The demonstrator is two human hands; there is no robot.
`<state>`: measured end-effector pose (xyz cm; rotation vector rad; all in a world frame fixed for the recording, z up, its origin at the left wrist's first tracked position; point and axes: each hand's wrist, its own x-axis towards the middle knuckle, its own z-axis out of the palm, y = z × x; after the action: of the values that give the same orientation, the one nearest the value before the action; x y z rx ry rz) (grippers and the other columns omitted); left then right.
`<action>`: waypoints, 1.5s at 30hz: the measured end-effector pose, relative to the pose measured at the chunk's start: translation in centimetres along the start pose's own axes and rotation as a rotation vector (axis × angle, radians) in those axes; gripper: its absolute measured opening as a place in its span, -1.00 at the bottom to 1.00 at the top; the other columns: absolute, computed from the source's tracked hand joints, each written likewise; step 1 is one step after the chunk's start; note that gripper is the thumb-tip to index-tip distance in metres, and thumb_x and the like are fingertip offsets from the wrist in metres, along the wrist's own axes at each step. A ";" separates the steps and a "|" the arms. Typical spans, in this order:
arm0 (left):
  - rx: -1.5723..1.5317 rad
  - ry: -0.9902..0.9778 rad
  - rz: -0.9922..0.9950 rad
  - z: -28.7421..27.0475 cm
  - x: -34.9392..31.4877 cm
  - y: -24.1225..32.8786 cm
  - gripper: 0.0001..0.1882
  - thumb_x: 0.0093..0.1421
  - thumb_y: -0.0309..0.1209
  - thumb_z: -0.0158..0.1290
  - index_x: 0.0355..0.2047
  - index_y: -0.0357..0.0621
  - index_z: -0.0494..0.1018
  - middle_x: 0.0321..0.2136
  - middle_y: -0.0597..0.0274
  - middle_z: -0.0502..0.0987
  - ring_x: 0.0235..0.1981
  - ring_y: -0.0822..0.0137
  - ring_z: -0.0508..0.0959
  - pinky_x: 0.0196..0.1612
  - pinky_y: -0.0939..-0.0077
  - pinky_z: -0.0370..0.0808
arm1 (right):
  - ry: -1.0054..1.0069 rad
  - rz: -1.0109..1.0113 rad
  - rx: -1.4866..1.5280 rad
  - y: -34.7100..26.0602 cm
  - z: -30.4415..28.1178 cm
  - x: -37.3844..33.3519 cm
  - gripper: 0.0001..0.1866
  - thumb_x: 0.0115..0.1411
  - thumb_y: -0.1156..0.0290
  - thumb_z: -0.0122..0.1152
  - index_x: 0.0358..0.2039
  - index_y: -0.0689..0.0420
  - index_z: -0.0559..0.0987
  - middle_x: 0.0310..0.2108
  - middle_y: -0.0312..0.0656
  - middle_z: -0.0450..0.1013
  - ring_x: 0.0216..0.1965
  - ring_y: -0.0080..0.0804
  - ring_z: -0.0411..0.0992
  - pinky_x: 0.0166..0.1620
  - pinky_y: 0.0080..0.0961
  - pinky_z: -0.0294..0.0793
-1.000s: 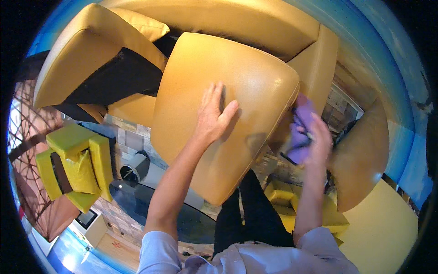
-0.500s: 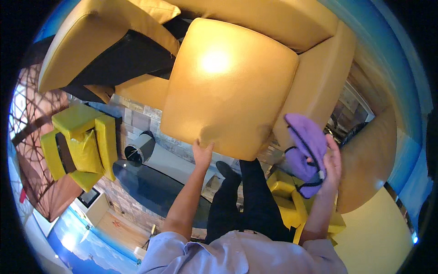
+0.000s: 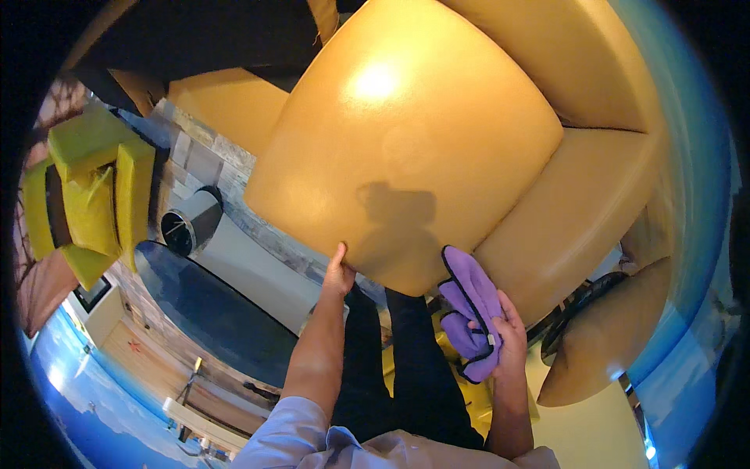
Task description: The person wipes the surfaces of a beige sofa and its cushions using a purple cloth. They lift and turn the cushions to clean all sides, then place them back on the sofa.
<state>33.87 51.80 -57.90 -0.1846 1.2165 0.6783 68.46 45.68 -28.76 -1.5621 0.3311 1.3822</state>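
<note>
Right hand [image 3: 510,336]: fingers curled round a cloth, closed on it, at the near right corner of the seat. Cloth [image 3: 478,301]: purple, black edging, bunched and folded; upper end beside the near edge of the seat cushion, rest hanging below it.

Left hand [image 3: 337,275]: gripping the near edge of the seat cushion, thumb on top, other fingers mostly out of sight beneath.

Seat cushion [image 3: 437,148]: tan, leather-like, broad, rounded corners; in front of the person, spanning the middle of the view. Bright glare toward the far part; dark shadow over the near part.

Sofa [image 3: 578,211]: tan, same finish; along the right and far right of the cushion.

Trousers [image 3: 431,379]: dark, the person's own; below the cushion's near edge.

Table [image 3: 211,313]: dark, glossy, long oval top; left of the left forearm.

Bin [image 3: 197,223]: grey, round, dark mouth; near the far end of the table.

Armchair [image 3: 134,187]: yellow-green; far left, a pillow [image 3: 88,209] of like colour on it.

Floor [image 3: 234,152]: patchwork pattern, grey and brown.
</note>
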 end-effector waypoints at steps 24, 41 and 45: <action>0.250 -0.041 0.400 7.7 -11.4 3.4 0.22 0.04 0.24 0.39 0.50 -0.15 0.07 0.36 0.13 0.33 0.39 0.12 0.30 0.40 0.12 0.24 | 0.377 0.135 0.051 12.3 -9.8 10.1 -0.59 0.23 0.16 0.09 0.03 0.01 0.61 -0.12 -0.25 0.62 -0.16 -0.25 0.57 -0.05 -0.22 0.58; 0.194 0.111 0.554 13.8 -19.8 9.4 -0.17 0.25 -0.29 0.26 0.42 -0.31 0.14 0.26 -0.07 0.41 0.26 0.08 0.44 0.35 0.15 0.36 | 0.099 0.118 0.338 14.3 -8.7 9.9 -0.12 0.39 -0.43 -0.08 0.38 0.06 0.43 0.32 -0.10 0.46 0.24 -0.03 0.47 0.27 0.07 0.47; 0.209 0.109 0.545 12.2 -21.8 8.1 -0.08 0.23 -0.20 0.27 0.47 -0.27 0.09 0.32 -0.07 0.35 0.31 0.06 0.39 0.38 0.14 0.32 | 0.026 0.136 0.307 14.3 -9.8 8.3 -0.06 0.39 -0.46 -0.11 0.49 0.01 0.30 0.42 -0.08 0.35 0.40 -0.12 0.32 0.37 -0.01 0.37</action>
<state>35.16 55.75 -31.98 0.3006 1.4481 1.0124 66.38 34.28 -44.10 -1.3233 0.6446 1.3432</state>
